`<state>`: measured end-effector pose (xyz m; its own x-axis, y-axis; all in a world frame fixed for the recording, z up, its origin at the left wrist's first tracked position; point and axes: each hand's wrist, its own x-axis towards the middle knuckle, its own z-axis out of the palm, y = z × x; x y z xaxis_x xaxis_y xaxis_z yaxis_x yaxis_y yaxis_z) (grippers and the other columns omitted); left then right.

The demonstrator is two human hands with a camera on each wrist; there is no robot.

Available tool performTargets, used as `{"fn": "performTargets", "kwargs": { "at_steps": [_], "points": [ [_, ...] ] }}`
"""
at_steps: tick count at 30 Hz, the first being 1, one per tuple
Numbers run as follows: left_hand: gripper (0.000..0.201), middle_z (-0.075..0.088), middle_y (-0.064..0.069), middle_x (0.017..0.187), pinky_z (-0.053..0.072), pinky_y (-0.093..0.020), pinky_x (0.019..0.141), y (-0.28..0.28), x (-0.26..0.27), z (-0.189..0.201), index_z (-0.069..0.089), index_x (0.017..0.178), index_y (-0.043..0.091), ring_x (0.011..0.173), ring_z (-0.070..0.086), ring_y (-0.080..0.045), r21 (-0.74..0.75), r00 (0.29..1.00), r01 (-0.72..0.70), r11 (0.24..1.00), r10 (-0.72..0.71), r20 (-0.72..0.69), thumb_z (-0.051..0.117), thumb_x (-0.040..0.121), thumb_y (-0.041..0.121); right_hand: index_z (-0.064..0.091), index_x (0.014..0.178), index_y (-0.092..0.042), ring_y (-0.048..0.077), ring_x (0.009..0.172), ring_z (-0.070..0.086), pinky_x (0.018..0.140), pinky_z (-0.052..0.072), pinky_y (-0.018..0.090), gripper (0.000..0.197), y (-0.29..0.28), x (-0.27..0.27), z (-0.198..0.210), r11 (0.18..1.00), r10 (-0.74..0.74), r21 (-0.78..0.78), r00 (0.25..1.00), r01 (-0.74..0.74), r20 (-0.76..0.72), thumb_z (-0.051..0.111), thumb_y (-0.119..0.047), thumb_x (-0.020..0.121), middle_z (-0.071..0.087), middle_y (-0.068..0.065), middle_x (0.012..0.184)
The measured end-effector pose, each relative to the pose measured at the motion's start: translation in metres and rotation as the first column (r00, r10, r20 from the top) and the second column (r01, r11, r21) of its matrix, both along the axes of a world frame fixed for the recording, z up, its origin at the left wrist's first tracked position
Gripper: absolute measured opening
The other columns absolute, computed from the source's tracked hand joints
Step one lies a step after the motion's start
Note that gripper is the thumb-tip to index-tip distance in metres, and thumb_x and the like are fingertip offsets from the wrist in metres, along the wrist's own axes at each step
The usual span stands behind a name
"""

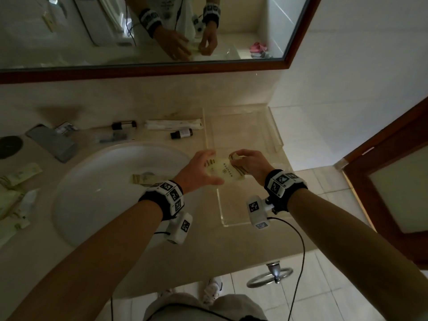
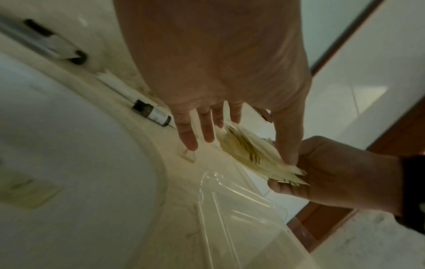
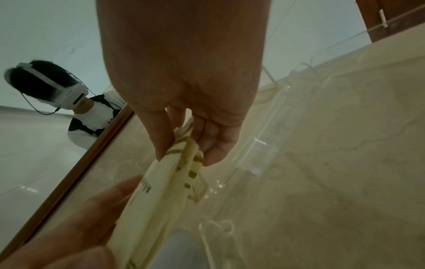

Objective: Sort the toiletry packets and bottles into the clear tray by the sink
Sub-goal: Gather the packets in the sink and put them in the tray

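Observation:
A stack of pale yellow packets (image 1: 223, 171) hangs just above the left edge of the clear tray (image 1: 275, 133), which sits right of the sink. My right hand (image 1: 236, 159) pinches the stack's right end between thumb and fingers (image 3: 214, 145). My left hand (image 1: 208, 169) is at the stack's left end with its fingers straight and spread; its thumb tip (image 2: 288, 154) touches the packets' edge (image 2: 248, 151). Two small dark bottles (image 1: 181, 133) (image 1: 124, 125) lie on the counter behind the basin. One packet (image 1: 143, 178) lies inside the sink.
A long white packet (image 1: 172, 124) and a clear-wrapped item (image 1: 113, 137) lie by the bottles. Several more packets (image 1: 16, 181) are scattered on the counter left of the sink (image 1: 104, 163). The faucet (image 1: 52, 142) stands at back left, the mirror above, a door at right.

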<state>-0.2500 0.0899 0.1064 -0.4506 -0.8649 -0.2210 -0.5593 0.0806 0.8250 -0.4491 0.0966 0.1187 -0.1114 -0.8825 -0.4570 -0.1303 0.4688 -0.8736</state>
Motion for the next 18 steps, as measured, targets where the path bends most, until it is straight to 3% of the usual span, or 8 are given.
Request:
{"fn": "performTargets", "kwargs": {
  "at_steps": [2, 8, 11, 14, 16, 18],
  "points": [
    [0.097, 0.034, 0.0, 0.145, 0.039, -0.034, 0.103, 0.001, -0.012, 0.0, 0.031, 0.145, 0.02, 0.127, 0.039, -0.015, -0.058, 0.981, 0.118, 0.991, -0.108, 0.162, 0.084, 0.067, 0.04, 0.068, 0.098, -0.009, 0.02, 0.082, 0.063, 0.067, 0.052, 0.028, 0.015, 0.003, -0.01, -0.002, 1.0, 0.011, 0.013, 1.0, -0.011, -0.021, 0.069, -0.005, 0.084, 0.065, 0.009, 0.091],
    [0.106, 0.033, 0.001, 0.147, 0.034, -0.041, 0.108, 0.003, -0.035, -0.009, 0.025, 0.148, 0.021, 0.132, 0.035, -0.019, -0.109, 0.858, 0.309, 0.945, -0.228, 0.46, 0.076, 0.064, 0.06, 0.07, 0.095, -0.012, 0.027, 0.091, 0.063, 0.083, 0.053, 0.04, 0.014, 0.01, -0.03, -0.02, 0.996, -0.002, 0.085, 1.0, 0.005, -0.026, 0.071, -0.007, 0.082, 0.066, 0.013, 0.097],
    [0.095, 0.038, -0.002, 0.142, 0.03, -0.04, 0.106, 0.004, -0.043, -0.014, 0.027, 0.147, 0.02, 0.128, 0.038, -0.021, -0.154, 0.791, 0.377, 0.913, -0.232, 0.566, 0.069, 0.07, 0.059, 0.07, 0.101, -0.01, 0.029, 0.093, 0.064, 0.08, 0.054, 0.039, 0.02, 0.012, -0.034, -0.028, 0.992, -0.032, 0.12, 0.999, 0.032, -0.006, 0.07, -0.006, 0.081, 0.066, 0.014, 0.1],
    [0.086, 0.044, -0.002, 0.138, 0.027, -0.039, 0.103, 0.004, -0.048, -0.019, 0.032, 0.144, 0.021, 0.124, 0.04, -0.021, -0.184, 0.75, 0.422, 0.888, -0.228, 0.621, 0.065, 0.074, 0.059, 0.069, 0.092, -0.015, 0.032, 0.098, 0.065, 0.086, 0.053, 0.043, 0.015, 0.017, -0.038, -0.037, 0.983, -0.082, 0.165, 0.997, 0.082, -0.01, 0.07, -0.005, 0.081, 0.068, 0.012, 0.098],
    [0.083, 0.045, -0.002, 0.138, 0.026, -0.039, 0.102, 0.005, -0.051, -0.024, 0.033, 0.143, 0.02, 0.123, 0.041, -0.022, -0.202, 0.724, 0.454, 0.868, -0.226, 0.652, 0.062, 0.076, 0.06, 0.066, 0.092, -0.015, 0.032, 0.097, 0.064, 0.083, 0.053, 0.041, 0.016, 0.02, -0.04, -0.042, 0.976, -0.115, 0.184, 0.993, 0.116, -0.012, 0.069, -0.003, 0.081, 0.066, 0.011, 0.096],
    [0.083, 0.044, -0.002, 0.141, 0.026, -0.039, 0.102, 0.007, -0.054, -0.027, 0.032, 0.144, 0.02, 0.124, 0.04, -0.023, -0.211, 0.694, 0.486, 0.848, -0.228, 0.683, 0.06, 0.077, 0.061, 0.064, 0.098, -0.012, 0.03, 0.096, 0.063, 0.072, 0.053, 0.033, 0.021, 0.023, -0.04, -0.045, 0.971, -0.146, 0.189, 0.989, 0.146, -0.016, 0.069, -0.001, 0.081, 0.065, 0.011, 0.097]
  ]
}}
